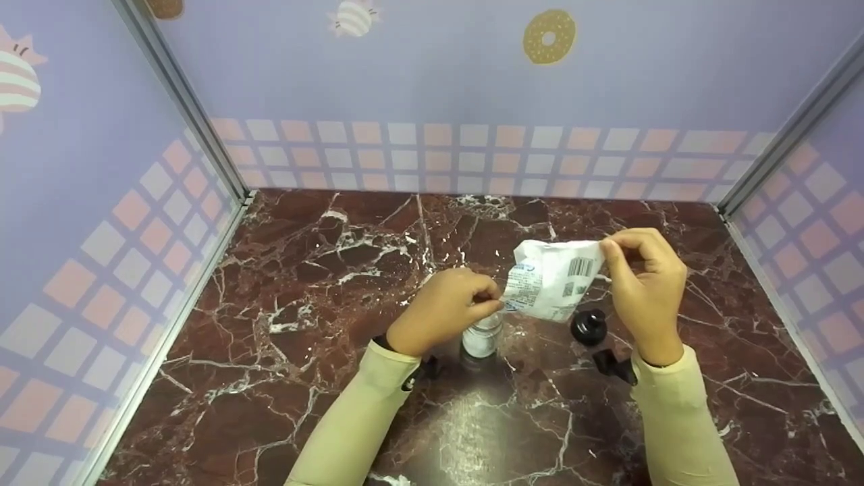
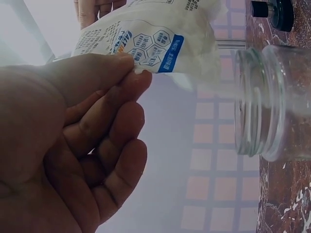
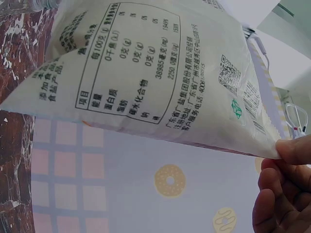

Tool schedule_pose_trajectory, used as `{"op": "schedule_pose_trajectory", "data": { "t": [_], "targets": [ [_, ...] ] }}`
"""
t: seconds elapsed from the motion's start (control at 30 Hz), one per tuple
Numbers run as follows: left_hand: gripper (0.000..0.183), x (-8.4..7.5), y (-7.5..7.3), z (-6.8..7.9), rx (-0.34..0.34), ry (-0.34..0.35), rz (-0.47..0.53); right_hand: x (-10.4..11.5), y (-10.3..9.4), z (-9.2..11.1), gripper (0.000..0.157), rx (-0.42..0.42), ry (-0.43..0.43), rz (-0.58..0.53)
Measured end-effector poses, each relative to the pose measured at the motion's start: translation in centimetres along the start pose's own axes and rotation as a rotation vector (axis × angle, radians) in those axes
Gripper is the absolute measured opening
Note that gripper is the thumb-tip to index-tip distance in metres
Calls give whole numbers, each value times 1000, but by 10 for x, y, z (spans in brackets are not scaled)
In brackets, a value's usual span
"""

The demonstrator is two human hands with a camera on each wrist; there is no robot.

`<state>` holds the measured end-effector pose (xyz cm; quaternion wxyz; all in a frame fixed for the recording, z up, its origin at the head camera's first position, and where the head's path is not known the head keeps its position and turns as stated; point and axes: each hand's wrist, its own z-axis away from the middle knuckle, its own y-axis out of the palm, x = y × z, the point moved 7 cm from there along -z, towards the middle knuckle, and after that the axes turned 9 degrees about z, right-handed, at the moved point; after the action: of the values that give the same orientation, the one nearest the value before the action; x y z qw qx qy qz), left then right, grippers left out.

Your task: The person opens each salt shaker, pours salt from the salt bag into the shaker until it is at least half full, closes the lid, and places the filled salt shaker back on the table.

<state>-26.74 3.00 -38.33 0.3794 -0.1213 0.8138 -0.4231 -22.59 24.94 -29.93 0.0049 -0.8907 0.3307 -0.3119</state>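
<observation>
A white printed salt bag (image 1: 557, 280) hangs tilted between both hands. My right hand (image 1: 649, 293) pinches its upper right corner between thumb and index finger. With thumb and forefinger, my left hand (image 1: 445, 307) pinches the lower left edge near the bag's mouth. Below that hand stands a clear glass jar (image 1: 481, 339), uncovered and with white salt inside; its threaded rim (image 2: 248, 102) shows in the left wrist view. A faint white stream (image 2: 221, 88) runs from the bag to the jar's mouth.
A round black knobbed lid (image 1: 588, 328) lies on the dark red marbled table (image 1: 324, 405), right of the jar. White specks are scattered behind the left hand. Patterned lilac walls (image 1: 439, 81) enclose the back and sides.
</observation>
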Motion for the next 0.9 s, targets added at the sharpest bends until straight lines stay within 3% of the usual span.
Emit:
{"op": "schedule_pose_trajectory", "data": {
  "t": [0.9],
  "targets": [
    [13,2,-2,2,21,-10,27,0,3,1,8,16,-9,2]
  ]
}}
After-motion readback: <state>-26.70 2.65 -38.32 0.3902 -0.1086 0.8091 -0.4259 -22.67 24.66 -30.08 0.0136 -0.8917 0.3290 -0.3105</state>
